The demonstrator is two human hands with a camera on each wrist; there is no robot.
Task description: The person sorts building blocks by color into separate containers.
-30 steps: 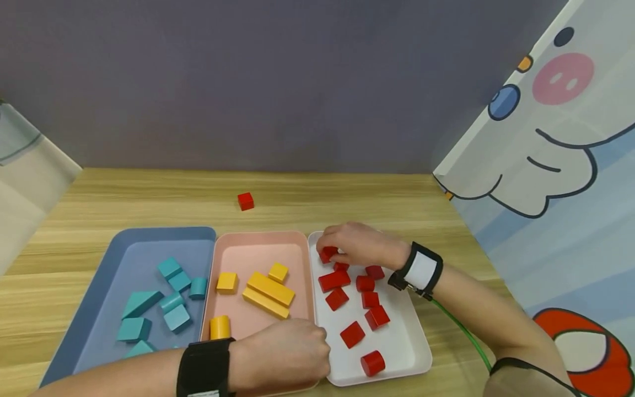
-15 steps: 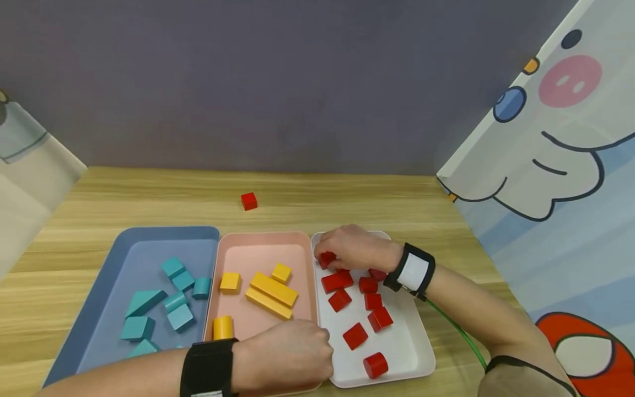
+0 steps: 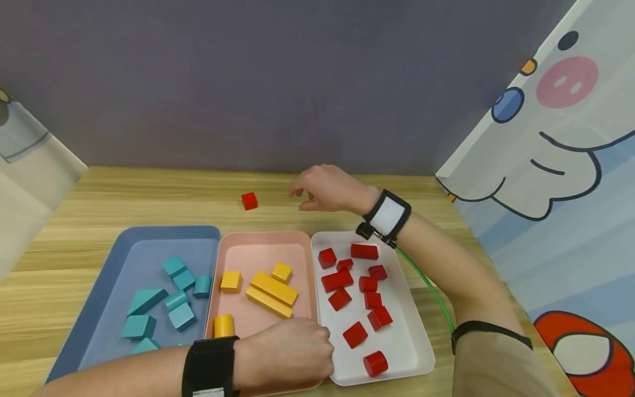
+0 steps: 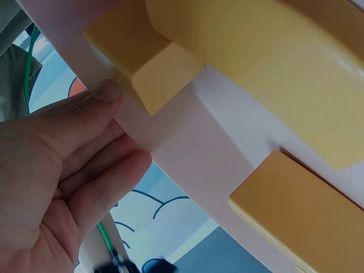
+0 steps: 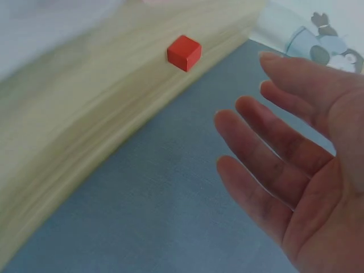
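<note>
A small red cube [image 3: 249, 201] sits on the wooden table behind the trays. My right hand [image 3: 327, 187] hovers to its right with fingers spread and loosely bent, holding nothing. In the right wrist view, the cube [image 5: 183, 53] is apart from the fingertips. My left hand [image 3: 285, 353] is at the near right side of the pink tray [image 3: 263, 239]. The left wrist view shows its thumb and fingers gripping that tray's rim [image 4: 170, 170], close to a yellow block [image 4: 165, 77]. Several yellow blocks [image 3: 230, 282] lie in this tray.
A white tray [image 3: 416, 353] on the right contains several red blocks [image 3: 355, 334]. On the left, a blue tray [image 3: 134, 234] contains several teal blocks [image 3: 139, 327]. A grey panel [image 3: 258, 88] rises behind the table, and a cartoon-printed sheet [image 3: 565, 165] borders the right side.
My right hand has let go of a red block in the white tray and moved up and left over the table toward the lone cube. The left hand stays in place.
</note>
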